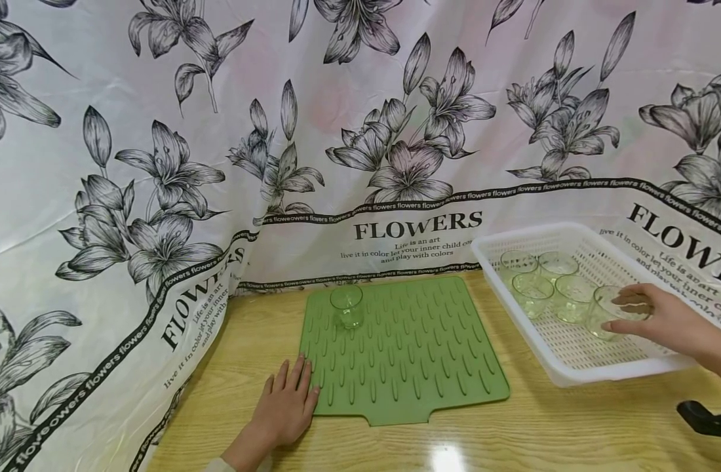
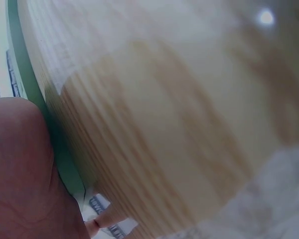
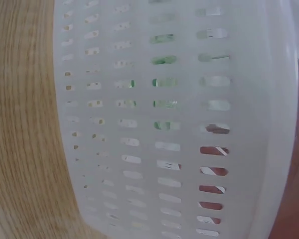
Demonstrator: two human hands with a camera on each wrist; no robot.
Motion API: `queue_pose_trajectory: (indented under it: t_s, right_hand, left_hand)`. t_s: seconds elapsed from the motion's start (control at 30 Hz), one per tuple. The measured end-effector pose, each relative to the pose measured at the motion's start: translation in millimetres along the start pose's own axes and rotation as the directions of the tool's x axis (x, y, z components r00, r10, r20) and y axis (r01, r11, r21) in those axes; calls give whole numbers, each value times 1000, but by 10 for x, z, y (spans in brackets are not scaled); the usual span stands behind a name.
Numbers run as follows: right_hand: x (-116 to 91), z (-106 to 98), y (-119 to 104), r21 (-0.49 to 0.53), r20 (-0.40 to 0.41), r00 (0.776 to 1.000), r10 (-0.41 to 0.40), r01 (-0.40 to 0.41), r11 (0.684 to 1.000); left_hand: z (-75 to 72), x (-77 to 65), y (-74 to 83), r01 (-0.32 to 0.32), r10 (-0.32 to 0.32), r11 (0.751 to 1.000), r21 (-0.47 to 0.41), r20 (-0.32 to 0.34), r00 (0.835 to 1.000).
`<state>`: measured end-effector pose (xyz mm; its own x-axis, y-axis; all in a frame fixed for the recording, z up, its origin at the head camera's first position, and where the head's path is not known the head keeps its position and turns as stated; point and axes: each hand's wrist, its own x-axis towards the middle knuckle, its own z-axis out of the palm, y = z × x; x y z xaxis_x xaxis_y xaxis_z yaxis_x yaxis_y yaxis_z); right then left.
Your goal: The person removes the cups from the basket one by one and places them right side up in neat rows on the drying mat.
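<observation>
While the left hand [image 1: 282, 412] is laid on the table [image 1: 484, 442] at the left edge of the green mat [image 1: 402, 357], its fingers straight, a black object [image 1: 708, 418] is seen at far right on the near side. One clear glass [image 1: 598, 314], inside the white slotted basket [image 1: 608, 376], is gripped by the right hand [image 1: 667, 318], fingers and thumb clamped on it; whether it's lifted can't be told. A lone glass [image 1: 347, 308] is set on the mat's far left corner. Four more glasses [image 1: 531, 300] are grouped beyond the gripped one. All is backed by a flower-print sheet [image 1: 408, 236]
</observation>
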<state>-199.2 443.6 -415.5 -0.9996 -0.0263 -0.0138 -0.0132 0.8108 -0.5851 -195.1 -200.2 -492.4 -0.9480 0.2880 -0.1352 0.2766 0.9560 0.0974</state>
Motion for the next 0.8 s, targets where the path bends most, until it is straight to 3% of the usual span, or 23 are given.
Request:
queue_pose_trajectory:
  t_s: [0.37, 0.8]
  right_hand:
    - [-6, -15, -56, 150, -10, 1000, -2, 3, 989]
    - [-23, -5, -198, 185, -73, 997, 8, 6, 983]
  left_hand:
    - [2, 1, 4, 4, -4, 1000, 13, 0, 1000]
    - [20, 22, -9, 2, -3, 1000, 6, 11, 1000]
